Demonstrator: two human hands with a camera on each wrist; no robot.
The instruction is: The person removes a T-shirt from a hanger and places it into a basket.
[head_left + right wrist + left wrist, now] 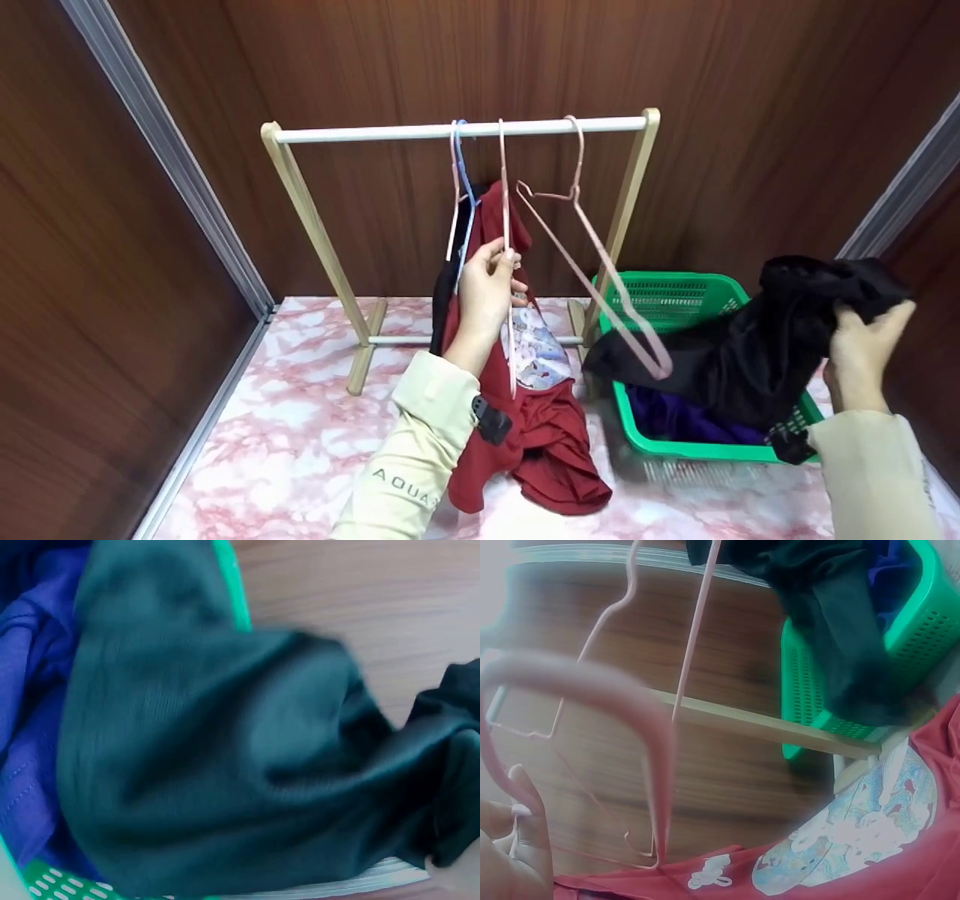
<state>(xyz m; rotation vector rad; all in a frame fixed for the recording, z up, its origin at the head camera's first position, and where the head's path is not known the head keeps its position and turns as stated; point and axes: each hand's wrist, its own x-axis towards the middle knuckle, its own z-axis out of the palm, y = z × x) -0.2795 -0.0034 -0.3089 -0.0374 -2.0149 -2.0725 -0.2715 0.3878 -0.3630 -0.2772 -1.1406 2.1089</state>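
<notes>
A: How far along is the hanging?

B: Partway, I'd judge. The red shirt and a dark garment hang beneath the rail, so those look done.

A: And left to do?

B: The black cloth, gripped in the right hand, is off any hanger and trails over the green basket. Purple cloth lies inside, presumably waiting too.

A: The left hand?

B: The left hand pinches a pink hanger that is hooked on the rail. Another bare hanger hangs to its right.

A: Any writing?

B: "AQUA" on the left sleeve; whatever follows is lost at the edge. I can read no other label.
</notes>
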